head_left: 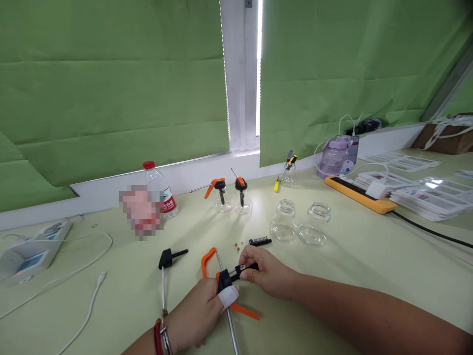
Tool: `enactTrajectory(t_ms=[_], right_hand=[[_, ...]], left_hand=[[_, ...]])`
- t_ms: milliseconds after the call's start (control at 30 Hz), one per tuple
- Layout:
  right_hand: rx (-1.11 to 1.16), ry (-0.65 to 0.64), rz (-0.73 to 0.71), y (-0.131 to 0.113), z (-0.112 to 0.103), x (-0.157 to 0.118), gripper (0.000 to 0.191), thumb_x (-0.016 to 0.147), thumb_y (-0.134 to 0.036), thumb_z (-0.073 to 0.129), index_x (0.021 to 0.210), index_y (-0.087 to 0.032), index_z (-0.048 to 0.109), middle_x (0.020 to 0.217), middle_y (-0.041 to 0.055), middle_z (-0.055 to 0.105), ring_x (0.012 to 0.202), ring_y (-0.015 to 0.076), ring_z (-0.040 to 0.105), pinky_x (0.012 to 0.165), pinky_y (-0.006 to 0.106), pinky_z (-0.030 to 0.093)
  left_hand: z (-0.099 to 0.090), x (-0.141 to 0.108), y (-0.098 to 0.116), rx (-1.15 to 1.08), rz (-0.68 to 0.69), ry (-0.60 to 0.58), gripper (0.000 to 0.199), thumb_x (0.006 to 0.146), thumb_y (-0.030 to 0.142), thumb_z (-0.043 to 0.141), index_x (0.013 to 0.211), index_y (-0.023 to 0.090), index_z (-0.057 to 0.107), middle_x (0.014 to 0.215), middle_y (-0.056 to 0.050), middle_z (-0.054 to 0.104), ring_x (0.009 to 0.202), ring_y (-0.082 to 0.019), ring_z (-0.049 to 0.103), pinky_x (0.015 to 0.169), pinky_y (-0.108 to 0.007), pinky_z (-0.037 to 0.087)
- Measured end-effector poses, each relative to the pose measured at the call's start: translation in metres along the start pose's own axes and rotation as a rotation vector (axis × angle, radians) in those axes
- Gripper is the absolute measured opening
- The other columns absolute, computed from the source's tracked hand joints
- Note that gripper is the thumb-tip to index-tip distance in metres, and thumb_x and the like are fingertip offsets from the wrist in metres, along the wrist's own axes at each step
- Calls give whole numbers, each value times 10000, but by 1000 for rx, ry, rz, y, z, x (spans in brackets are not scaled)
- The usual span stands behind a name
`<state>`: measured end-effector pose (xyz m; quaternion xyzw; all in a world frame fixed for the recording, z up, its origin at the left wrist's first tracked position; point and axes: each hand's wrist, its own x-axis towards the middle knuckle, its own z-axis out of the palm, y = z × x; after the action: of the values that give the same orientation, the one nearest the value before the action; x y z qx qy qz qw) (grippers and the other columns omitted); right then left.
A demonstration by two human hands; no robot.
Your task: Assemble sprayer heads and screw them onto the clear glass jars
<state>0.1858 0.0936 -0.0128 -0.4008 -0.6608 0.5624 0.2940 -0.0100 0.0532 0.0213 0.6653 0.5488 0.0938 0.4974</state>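
Note:
My left hand (201,308) is closed round the black cap of an orange-and-black pump head (224,280). A white wrap covers the left thumb. Orange levers and a long metal tube stick out from the cap on both sides. My right hand (268,271) pinches the black cylinder at the pump head's other end; its fingertips partly hide that end. Just beyond them lie a black part with a spring (260,241) and several tiny pieces (237,246). Left of my hands, a black nozzle (167,258) on a metal tube rests on the table.
Two jars with orange-and-black pump tops (242,197) stand at the back, near open glass jars (285,222). A screwdriver jar (288,176), orange power strip (358,195), purple jug (334,158) and stacked sheets are rightward. Leftward are a water bottle (168,199) and white cable (90,303).

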Motion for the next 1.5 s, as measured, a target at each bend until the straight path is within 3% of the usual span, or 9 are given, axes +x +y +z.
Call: enactTrajectory(t_ms=[233, 400, 500, 600, 733, 967, 1200, 1333, 1500], right_hand=[[84, -15, -25, 4, -2, 0, 197, 736, -199, 599, 890, -213, 477, 707, -53, 465, 654, 112, 417, 632, 236, 341], [115, -2, -86, 5, -2, 1, 174, 708, -205, 628, 777, -195, 468, 721, -38, 475, 697, 116, 441, 661, 236, 359], [114, 14, -38, 4, -1, 0, 234, 710, -224, 638, 889, -211, 488, 705, -51, 455, 658, 108, 430, 638, 230, 359], [62, 15, 25, 3, -2, 0, 269, 714, -214, 636, 952, -211, 511, 717, -45, 469, 659, 111, 435, 622, 227, 358], [-45, -34, 62, 4, -7, 4, 122, 747, -249, 618, 829, -178, 562, 684, -25, 504, 623, 110, 445, 570, 226, 346], [-280, -47, 75, 0, -15, 5, 195, 754, -344, 621, 688, -168, 569, 621, -26, 463, 561, 98, 395, 504, 220, 296], [-77, -66, 112, -11, -16, -2, 167, 705, -288, 661, 744, -173, 547, 679, -30, 492, 579, 90, 409, 509, 209, 303], [153, -132, 147, -12, -18, -4, 192, 720, -304, 651, 803, -184, 527, 609, -68, 428, 481, 57, 315, 455, 201, 248], [114, -157, 144, -10, -19, -4, 190, 772, -321, 619, 875, -178, 549, 628, -39, 533, 491, 63, 348, 482, 207, 275]], left_hand=[[0, -3, 7, -7, 9, -11, 447, 833, 631, 371, 686, 209, 381, 466, 88, 286, 302, -76, 321, 248, -172, 263], [0, -4, 11, -7, -3, -23, 459, 830, 638, 369, 673, 207, 375, 450, 83, 304, 309, -79, 335, 264, -172, 259], [0, -4, 9, -1, -9, -28, 453, 831, 637, 362, 685, 209, 381, 453, 83, 299, 312, -84, 328, 272, -183, 269], [1, -3, 7, 5, 0, -18, 424, 840, 610, 359, 695, 212, 379, 485, 76, 309, 328, -90, 331, 278, -197, 272], [2, -3, 5, 55, -7, 34, 401, 852, 567, 355, 667, 211, 357, 522, 63, 313, 363, -91, 326, 321, -210, 246], [3, -4, 4, 73, 12, 61, 407, 846, 567, 369, 652, 209, 371, 548, 52, 304, 418, -105, 332, 390, -228, 235], [2, -8, 6, 12, 127, 82, 343, 852, 501, 429, 748, 193, 539, 636, 18, 491, 553, -139, 420, 538, -257, 383], [5, -7, 0, -99, 187, 262, 329, 839, 459, 502, 1003, 178, 550, 834, -30, 559, 728, -184, 502, 670, -302, 452], [12, 1, -7, -362, 131, 357, 658, 839, 472, 508, 1375, 195, 246, 781, 6, 515, 576, -150, 508, 566, -294, 479]])
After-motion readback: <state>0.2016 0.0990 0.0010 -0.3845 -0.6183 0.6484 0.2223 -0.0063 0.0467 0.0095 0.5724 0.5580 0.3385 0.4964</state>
